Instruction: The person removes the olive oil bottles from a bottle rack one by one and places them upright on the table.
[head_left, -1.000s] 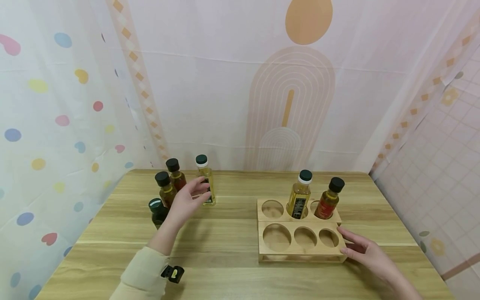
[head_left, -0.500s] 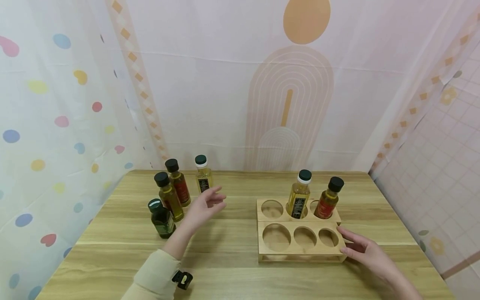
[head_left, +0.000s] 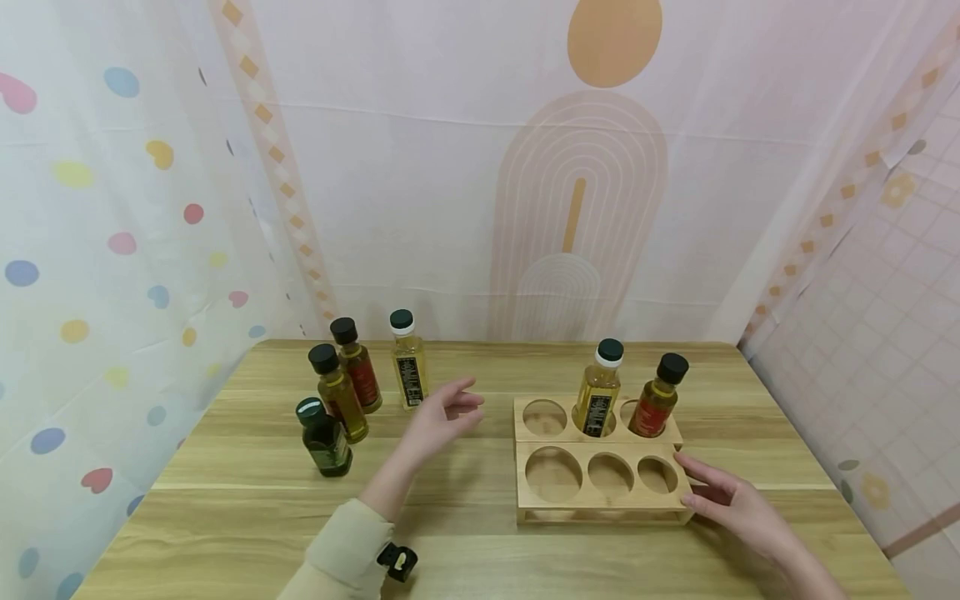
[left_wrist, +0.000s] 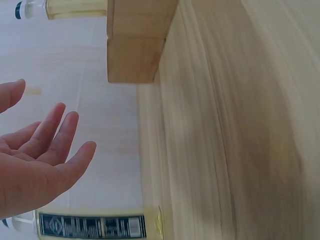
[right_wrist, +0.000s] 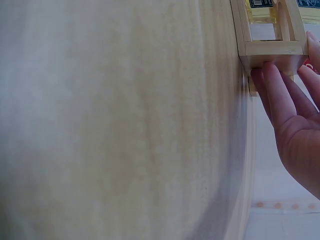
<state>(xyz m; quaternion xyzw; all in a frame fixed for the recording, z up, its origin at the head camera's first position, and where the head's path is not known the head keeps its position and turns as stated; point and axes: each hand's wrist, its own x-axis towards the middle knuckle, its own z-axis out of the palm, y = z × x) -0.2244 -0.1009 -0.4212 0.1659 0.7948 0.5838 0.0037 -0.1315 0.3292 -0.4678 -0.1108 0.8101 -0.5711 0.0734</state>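
A wooden rack (head_left: 529,497) with round holes stands right of centre. Its back row holds a pale oil bottle (head_left: 597,400) with a green cap and a red-labelled bottle (head_left: 651,410) with a black cap. My right hand (head_left: 738,508) rests its fingertips on the rack's right end; in the right wrist view the fingers (right_wrist: 280,95) touch the side panel. My left hand (head_left: 442,421), empty and with loosely bent fingers, hovers between the rack and another pale oil bottle (head_left: 410,371). The left wrist view shows that hand (left_wrist: 40,165) with its fingers spread.
At the left of the wooden table (head_left: 465,550) stand two black-capped bottles (head_left: 362,379) (head_left: 341,404) and a dark green bottle (head_left: 327,446). A patterned curtain (head_left: 420,208) hangs behind the table's back edge.
My left hand has moved right, away from the bottles on the left and past the pale oil bottle, toward the rack. The right hand and the rack have stayed in place.
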